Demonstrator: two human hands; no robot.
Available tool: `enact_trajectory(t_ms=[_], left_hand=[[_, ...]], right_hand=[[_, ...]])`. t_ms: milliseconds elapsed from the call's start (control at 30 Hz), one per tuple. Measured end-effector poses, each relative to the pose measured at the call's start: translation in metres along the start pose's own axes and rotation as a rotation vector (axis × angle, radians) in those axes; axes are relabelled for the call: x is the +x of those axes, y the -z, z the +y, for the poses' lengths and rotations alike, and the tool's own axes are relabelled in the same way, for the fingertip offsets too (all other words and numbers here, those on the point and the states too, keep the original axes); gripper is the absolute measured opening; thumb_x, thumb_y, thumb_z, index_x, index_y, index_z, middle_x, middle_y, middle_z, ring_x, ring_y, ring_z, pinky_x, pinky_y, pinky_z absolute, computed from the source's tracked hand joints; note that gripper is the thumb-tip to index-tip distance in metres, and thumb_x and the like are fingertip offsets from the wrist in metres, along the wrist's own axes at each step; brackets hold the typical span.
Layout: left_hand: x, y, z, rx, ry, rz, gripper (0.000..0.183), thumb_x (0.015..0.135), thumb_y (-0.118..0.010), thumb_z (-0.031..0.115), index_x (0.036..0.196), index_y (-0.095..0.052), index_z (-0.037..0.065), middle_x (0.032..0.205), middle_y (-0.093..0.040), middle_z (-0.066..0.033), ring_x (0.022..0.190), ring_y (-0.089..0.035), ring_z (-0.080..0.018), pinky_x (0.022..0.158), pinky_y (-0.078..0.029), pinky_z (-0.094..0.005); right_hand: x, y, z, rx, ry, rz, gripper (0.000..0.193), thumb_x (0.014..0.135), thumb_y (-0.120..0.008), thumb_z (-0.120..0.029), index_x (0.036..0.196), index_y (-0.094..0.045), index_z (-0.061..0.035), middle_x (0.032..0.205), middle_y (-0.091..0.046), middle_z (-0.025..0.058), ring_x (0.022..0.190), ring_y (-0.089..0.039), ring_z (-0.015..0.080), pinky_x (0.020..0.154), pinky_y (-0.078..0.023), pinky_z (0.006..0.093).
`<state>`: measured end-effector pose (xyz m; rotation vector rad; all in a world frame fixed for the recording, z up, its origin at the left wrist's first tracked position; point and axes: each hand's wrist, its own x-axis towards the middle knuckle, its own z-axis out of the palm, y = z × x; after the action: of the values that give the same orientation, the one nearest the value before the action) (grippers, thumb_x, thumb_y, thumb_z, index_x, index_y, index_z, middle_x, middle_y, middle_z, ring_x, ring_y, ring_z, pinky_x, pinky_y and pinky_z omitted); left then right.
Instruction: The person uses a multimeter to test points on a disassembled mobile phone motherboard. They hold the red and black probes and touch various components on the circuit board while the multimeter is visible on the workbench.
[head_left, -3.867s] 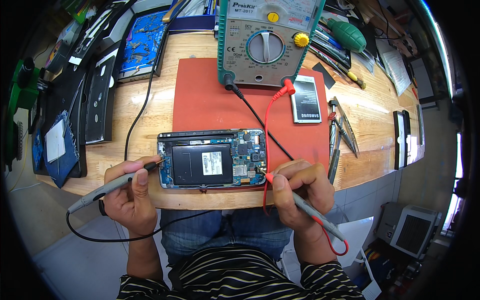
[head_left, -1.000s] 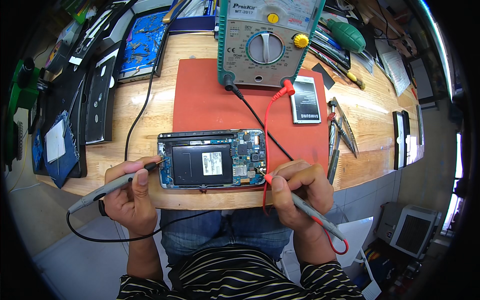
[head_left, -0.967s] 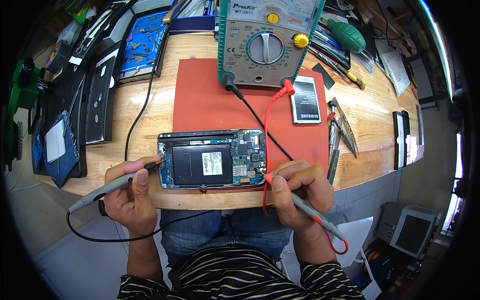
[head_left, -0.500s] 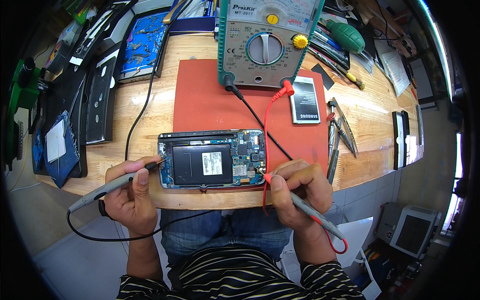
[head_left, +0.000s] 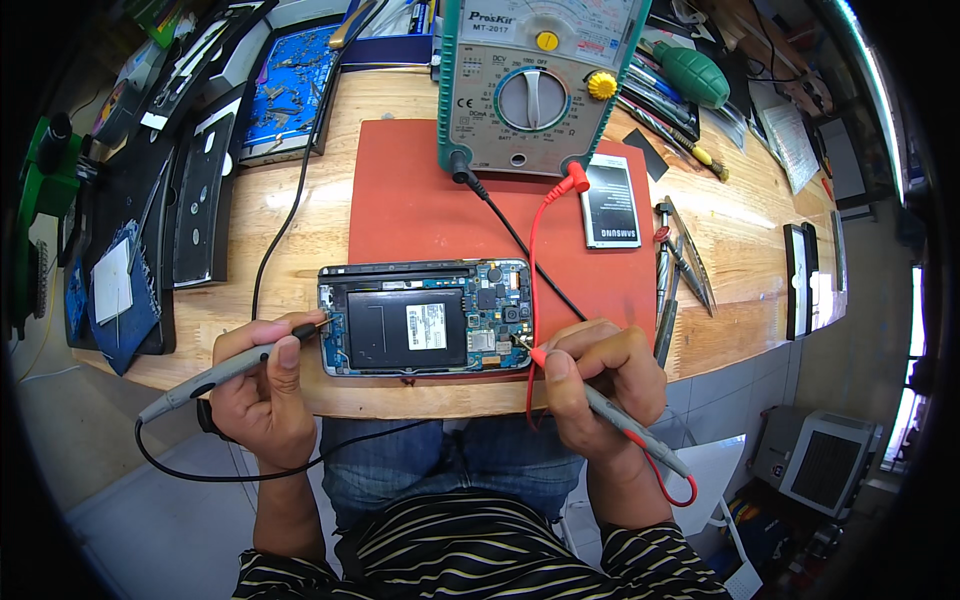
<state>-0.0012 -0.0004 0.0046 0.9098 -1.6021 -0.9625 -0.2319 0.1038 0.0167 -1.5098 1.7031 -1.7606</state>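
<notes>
An opened smartphone (head_left: 378,330) lies lengthwise at the table's near edge, its circuit board and black battery bay showing. My left hand (head_left: 268,390) is closed on a grey test probe (head_left: 205,383) with a black lead, its tip at the phone's left end. A second grey probe (head_left: 630,430) with a red collar and red lead sits in my closed right hand (head_left: 603,385); its tip is at the board's lower right corner. Whether the tips touch metal is too small to tell. Both leads belong to an analog multimeter (head_left: 482,120) with a green case, standing beyond the phone.
An orange-red mat (head_left: 420,200) lies under the meter and phone. A removed phone battery (head_left: 612,215) rests on its right side. Tweezers (head_left: 692,250) and screwdrivers are right of it. A green air blower (head_left: 692,73) sits far right, a blue parts tray (head_left: 290,95) far left.
</notes>
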Motion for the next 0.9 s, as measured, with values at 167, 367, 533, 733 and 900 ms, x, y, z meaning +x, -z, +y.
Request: enact_trajectory(t_ms=[167, 367, 533, 733, 900], left_hand=[[0.0000, 0.0004, -0.0002, 0.009, -0.008, -0.008, 0.013, 0.096, -0.057, 0.001, 0.106, -0.052, -0.006, 0.098, -0.067, -0.0248, 0.094, -0.069, -0.0266, 0.088, -0.052, -0.0319], [0.0001, 0.0005, -0.0012, 0.017, -0.022, -0.008, 0.013, 0.096, -0.057, 0.001, 0.106, -0.052, -0.006, 0.097, -0.067, -0.0240, 0.093, -0.069, -0.0267, 0.087, -0.053, -0.0323], [0.0000, 0.0004, -0.0012, 0.021, -0.011, -0.002, 0.013, 0.096, -0.058, 0.001, 0.105, -0.052, -0.006, 0.097, -0.067, -0.0237, 0.093, -0.069, -0.0264, 0.087, -0.053, -0.0327], [-0.0001, 0.0004, -0.0009, 0.016, -0.001, 0.003, 0.013, 0.096, -0.058, 0.002, 0.106, -0.052, -0.006, 0.098, -0.067, -0.0244, 0.093, -0.069, -0.0263, 0.087, -0.053, -0.0326], [-0.0005, -0.0002, -0.0008, 0.003, -0.015, 0.000, 0.014, 0.096, -0.058, 0.000, 0.106, -0.053, -0.006, 0.098, -0.067, -0.0248, 0.094, -0.069, -0.0265, 0.087, -0.054, -0.0321]], right_hand=[[0.0004, -0.0010, 0.0012, -0.009, 0.023, -0.003, 0.024, 0.077, -0.069, 0.007, 0.072, -0.048, -0.0026, 0.066, -0.062, 0.0115, 0.056, -0.063, 0.0185, 0.051, -0.051, 0.0282], [0.0001, -0.0011, 0.0017, -0.014, 0.025, -0.002, 0.024, 0.077, -0.069, 0.007, 0.072, -0.048, -0.0026, 0.065, -0.062, 0.0114, 0.056, -0.063, 0.0183, 0.051, -0.050, 0.0281], [0.0000, -0.0013, 0.0011, -0.009, 0.008, 0.007, 0.024, 0.076, -0.069, 0.007, 0.072, -0.048, -0.0025, 0.065, -0.062, 0.0115, 0.056, -0.063, 0.0187, 0.051, -0.051, 0.0287], [0.0000, -0.0011, 0.0006, -0.017, -0.001, 0.005, 0.023, 0.076, -0.069, 0.007, 0.072, -0.048, -0.0027, 0.065, -0.062, 0.0114, 0.056, -0.063, 0.0190, 0.051, -0.051, 0.0289], [0.0004, -0.0003, 0.0014, -0.011, 0.033, 0.009, 0.024, 0.076, -0.069, 0.007, 0.072, -0.048, -0.0028, 0.065, -0.063, 0.0115, 0.056, -0.064, 0.0194, 0.051, -0.051, 0.0289]])
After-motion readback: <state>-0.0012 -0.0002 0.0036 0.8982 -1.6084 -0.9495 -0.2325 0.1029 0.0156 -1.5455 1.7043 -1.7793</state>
